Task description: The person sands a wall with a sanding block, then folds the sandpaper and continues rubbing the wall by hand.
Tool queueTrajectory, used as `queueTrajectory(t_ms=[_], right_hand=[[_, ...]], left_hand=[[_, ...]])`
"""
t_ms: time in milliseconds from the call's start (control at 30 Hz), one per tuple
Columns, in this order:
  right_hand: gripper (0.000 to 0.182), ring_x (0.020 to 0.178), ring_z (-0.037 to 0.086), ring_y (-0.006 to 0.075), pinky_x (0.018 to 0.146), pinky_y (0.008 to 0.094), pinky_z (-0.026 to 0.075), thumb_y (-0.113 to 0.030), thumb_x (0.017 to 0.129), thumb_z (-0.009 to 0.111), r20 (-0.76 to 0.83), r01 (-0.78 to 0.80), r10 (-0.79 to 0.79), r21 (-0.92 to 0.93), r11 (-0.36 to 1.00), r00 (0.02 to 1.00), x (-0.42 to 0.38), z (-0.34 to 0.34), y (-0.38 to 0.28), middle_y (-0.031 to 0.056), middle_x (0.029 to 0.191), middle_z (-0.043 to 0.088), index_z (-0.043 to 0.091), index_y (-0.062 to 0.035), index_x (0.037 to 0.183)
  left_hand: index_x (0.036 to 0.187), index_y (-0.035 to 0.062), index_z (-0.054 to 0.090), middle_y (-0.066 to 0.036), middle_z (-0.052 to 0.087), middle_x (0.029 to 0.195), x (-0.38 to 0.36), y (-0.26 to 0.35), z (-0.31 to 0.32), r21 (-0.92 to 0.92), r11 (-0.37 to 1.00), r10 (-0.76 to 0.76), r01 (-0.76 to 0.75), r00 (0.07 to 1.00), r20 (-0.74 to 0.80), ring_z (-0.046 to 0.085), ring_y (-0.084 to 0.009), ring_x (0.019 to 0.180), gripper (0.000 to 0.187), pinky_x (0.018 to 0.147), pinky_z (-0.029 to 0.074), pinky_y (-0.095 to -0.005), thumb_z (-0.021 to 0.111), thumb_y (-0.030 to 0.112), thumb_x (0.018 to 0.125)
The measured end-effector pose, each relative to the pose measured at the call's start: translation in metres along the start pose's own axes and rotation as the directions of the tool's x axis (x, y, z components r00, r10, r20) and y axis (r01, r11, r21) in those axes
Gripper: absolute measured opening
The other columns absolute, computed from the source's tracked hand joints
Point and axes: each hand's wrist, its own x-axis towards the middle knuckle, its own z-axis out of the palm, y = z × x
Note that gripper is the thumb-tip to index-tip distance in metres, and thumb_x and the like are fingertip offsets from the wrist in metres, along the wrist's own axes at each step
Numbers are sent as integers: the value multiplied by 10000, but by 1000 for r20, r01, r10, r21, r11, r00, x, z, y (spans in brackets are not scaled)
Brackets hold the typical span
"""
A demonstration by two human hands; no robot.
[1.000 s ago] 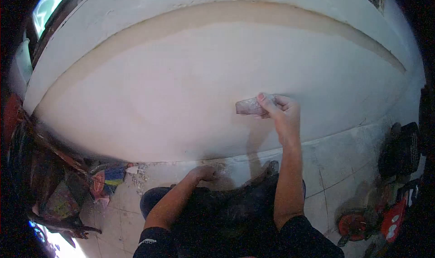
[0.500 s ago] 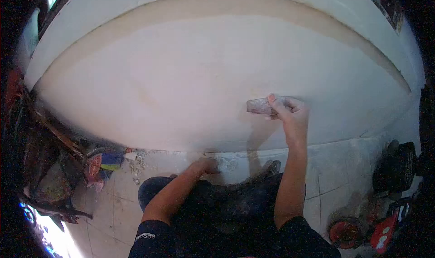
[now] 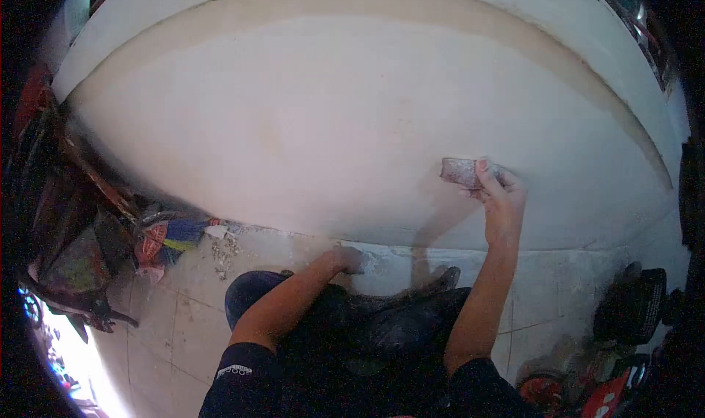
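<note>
A large pale, smooth curved panel (image 3: 316, 124) fills the upper and middle view. My right hand (image 3: 499, 187) is closed on a flat, dusty brown sanding block (image 3: 460, 173), thumb on its near face, held at the right part of the panel. Its shadow falls on the panel just below and to the left. My left hand (image 3: 348, 259) hangs low near the panel's bottom edge, beside my knee; its fingers are dark and blurred, and whether they hold anything is hidden.
A dusty tiled floor (image 3: 172, 322) lies below the panel. Blue and red packaging (image 3: 170, 238) and dark clutter are at the left. At the lower right are a black tyre-like object (image 3: 633, 306) and a red item (image 3: 606, 397).
The view has shifted and tilted a little. My right hand with the block has moved to the right along the panel. My left hand stays low near the bottom edge.
</note>
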Motion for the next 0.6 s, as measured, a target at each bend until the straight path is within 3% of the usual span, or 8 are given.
queueTrajectory(t_ms=[67, 133, 233, 333, 367, 467, 533, 600], right_hand=[[395, 736, 683, 135, 672, 288, 534, -382, 918, 796, 58, 11, -2, -154, 988, 998, -4, 15, 2, 57, 805, 737, 790, 12, 950], [401, 736, 685, 137, 681, 285, 543, -367, 911, 805, 198, 11, 53, -311, 950, 979, -18, 42, 2, 73, 816, 733, 777, 30, 957], [387, 734, 679, 131, 690, 280, 548, -335, 907, 814, 370, 65, 47, -286, 956, 928, -19, 61, 34, 77, 821, 732, 771, 46, 965], [374, 726, 654, 106, 689, 275, 540, -316, 908, 813, 533, 214, -25, -297, 931, 846, -18, 54, 33, 58, 805, 732, 775, 49, 980], [372, 726, 638, 93, 688, 269, 535, -307, 910, 809, 597, 295, -33, -347, 890, 802, -20, 47, 25, 49, 805, 729, 773, 54, 994], [358, 749, 611, 87, 708, 275, 529, -285, 899, 814, 660, 260, 3, -301, 917, 751, -19, 36, 7, 47, 788, 714, 770, 49, 1020], [346, 754, 606, 93, 718, 285, 526, -276, 894, 817, 703, 250, 33, -296, 922, 710, -19, 29, 3, 53, 774, 703, 766, 49, 1001], [335, 758, 600, 99, 728, 295, 523, -267, 888, 819, 741, 238, 59, -289, 927, 668, -17, 22, 7, 59, 759, 692, 762, 49, 983]], left_hand=[[1224, 46, 698, -196, 686, 1288, 5, -9, 5, 147, 988, -51, 45, 998, 41, 651, -377, 1191, 538, 1044, 502, -516, 649, 497, 934], [1269, 44, 670, -196, 684, 1285, -46, -9, -12, -295, 917, 220, -267, 958, -183, 650, -385, 1182, 561, 1045, 499, -525, 637, 496, 936], [1292, 28, 645, -206, 676, 1295, -13, -9, -10, 38, 990, 139, -138, 990, -14, 655, -390, 1171, 608, 1015, 507, -521, 626, 526, 943], [1276, 16, 649, -202, 693, 1251, -10, 4, -36, -6, 990, 143, -144, 986, -90, 671, -348, 1128, 601, 971, 521, -485, 557, 542, 1001], [1279, 22, 650, -188, 694, 1241, -47, 24, -65, -177, 959, 193, -219, 969, -155, 669, -325, 1114, 594, 963, 522, -467, 529, 542, 1019], [1283, 34, 652, -160, 696, 1220, -141, 73, -137, -478, 783, 293, -398, 914, -281, 666, -279, 1084, 585, 947, 523, -430, 472, 542, 1056], [1288, 48, 652, -107, 687, 1183, -160, 81, -145, -777, 426, 200, -464, 885, -419, 650, -231, 1047, 593, 943, 521, -394, 394, 543, 1087], [1304, 51, 643, -89, 686, 1170, -170, 90, -147, -858, 264, 160, -441, 897, -411, 644, -211, 1043, 544, 929, 520, -376, 456, 509, 1079]])
